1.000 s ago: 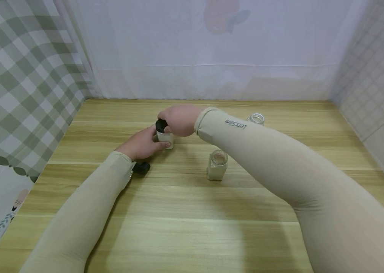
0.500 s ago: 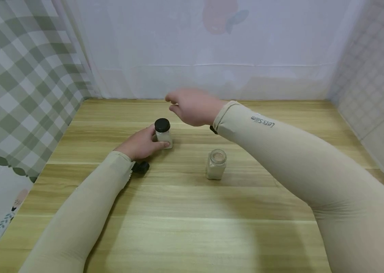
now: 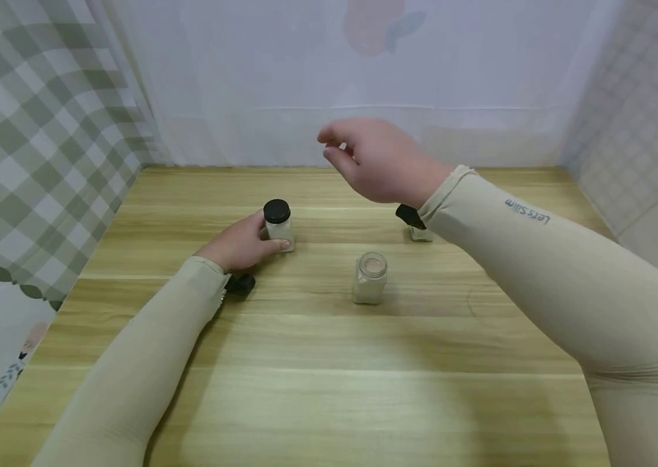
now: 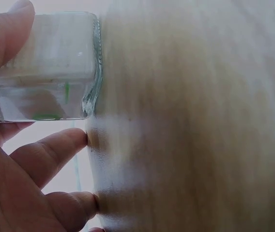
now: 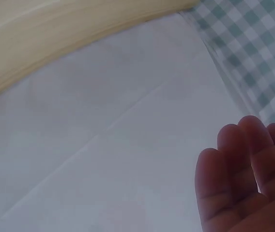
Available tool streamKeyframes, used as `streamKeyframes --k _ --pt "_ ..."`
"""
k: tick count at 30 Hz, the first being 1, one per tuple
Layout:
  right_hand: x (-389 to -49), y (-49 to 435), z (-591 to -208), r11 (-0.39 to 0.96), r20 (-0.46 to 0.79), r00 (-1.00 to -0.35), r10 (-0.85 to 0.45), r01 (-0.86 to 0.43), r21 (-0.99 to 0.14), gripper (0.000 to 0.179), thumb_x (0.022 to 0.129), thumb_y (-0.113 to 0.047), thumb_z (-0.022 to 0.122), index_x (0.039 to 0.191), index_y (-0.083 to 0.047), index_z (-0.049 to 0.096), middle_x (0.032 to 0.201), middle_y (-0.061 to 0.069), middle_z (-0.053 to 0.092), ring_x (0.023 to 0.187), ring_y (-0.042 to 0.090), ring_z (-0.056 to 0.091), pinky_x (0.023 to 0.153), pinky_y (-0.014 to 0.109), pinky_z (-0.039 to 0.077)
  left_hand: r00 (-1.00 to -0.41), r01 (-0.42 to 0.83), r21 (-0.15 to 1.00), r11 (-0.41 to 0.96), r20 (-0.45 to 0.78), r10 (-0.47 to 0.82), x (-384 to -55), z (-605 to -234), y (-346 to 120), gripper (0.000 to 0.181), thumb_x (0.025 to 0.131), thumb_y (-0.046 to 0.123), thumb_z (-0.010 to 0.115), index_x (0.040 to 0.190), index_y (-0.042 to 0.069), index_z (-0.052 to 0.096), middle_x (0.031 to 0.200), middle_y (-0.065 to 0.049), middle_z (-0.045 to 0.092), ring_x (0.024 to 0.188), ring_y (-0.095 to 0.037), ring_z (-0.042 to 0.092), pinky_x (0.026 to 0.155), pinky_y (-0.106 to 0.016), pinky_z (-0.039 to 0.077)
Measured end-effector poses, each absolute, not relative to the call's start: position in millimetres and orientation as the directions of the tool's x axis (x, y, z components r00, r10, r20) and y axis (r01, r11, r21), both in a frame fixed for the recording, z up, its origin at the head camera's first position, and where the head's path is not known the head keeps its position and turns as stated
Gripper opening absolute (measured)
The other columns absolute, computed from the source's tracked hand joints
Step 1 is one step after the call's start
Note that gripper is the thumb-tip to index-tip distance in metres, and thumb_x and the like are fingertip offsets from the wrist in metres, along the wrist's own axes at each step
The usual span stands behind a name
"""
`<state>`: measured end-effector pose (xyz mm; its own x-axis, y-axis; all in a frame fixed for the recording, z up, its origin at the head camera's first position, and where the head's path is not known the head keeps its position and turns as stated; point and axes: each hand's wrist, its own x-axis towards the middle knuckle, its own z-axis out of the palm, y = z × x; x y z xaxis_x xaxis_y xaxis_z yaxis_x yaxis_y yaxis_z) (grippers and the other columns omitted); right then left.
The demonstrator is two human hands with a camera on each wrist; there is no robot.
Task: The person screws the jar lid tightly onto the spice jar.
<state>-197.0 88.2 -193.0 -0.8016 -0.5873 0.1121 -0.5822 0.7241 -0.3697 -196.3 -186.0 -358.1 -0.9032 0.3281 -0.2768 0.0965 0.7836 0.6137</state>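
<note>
A square glass jar with a black lid and pale contents stands upright on the table. My left hand holds it low down, thumb along the near side. In the left wrist view the thumb lies against the glass jar, while other fingertips touch the tabletop. My right hand is in the air near the back edge, gripping nothing; its fingers are loosely bent in the right wrist view. Closer to me stands a lidless glass jar with pale contents.
Another glass jar is mostly hidden behind the right wrist. The wooden table meets a white cloth at the back, with a green checked cloth at the left.
My right hand has let go of the black lid, risen and moved right. The left hand has kept its hold on the jar, which now shows its lid in full.
</note>
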Motion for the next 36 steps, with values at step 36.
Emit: streamKeyframes --k 36 --pt "-178.9 231.0 -192.9 0.872 0.133 -0.919 -0.371 -0.394 -0.291 0.041 0.109 -0.019 0.051 0.141 0.005 0.059 0.142 0.026 0.062 0.12 0.045 0.062 0.1 0.062 0.047 -0.895 0.078 0.619 0.782 -0.302 0.328 -194.9 -357.5 -187.8 0.072 0.102 0.053 0.066 0.162 0.027 0.035 0.163 -0.013 0.047 0.154 -0.039 0.039 0.123 -0.062 0.032"
